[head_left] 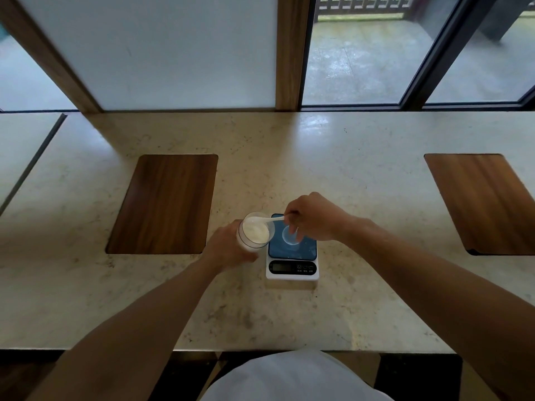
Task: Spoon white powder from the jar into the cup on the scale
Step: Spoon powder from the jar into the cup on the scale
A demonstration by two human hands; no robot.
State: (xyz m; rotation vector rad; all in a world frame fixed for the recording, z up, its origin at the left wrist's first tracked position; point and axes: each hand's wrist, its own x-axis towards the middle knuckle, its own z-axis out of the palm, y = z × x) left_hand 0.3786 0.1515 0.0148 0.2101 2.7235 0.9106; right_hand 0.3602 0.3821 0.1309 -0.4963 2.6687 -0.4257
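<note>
A pale, speckled stone counter [347, 169] runs below tall windows. My left hand [228, 247] wraps the clear round jar [254, 231] of white powder [256, 233], tilted beside the scale [292, 256]. My right hand [312, 217] pinches a white plastic spoon [265, 219], its bowl over the jar mouth; the small clear cup [291, 235] sits on the scale's blue platform.

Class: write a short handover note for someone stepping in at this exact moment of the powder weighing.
Left hand grips the clear plastic jar of white powder, tilted, beside the small white digital scale.
Right hand holds the white plastic spoon, its bowl in the jar mouth.
The small clear cup sits on the scale's blue platform; no powder visible in it.
Left: carry spoonfuls into the cup.
</note>
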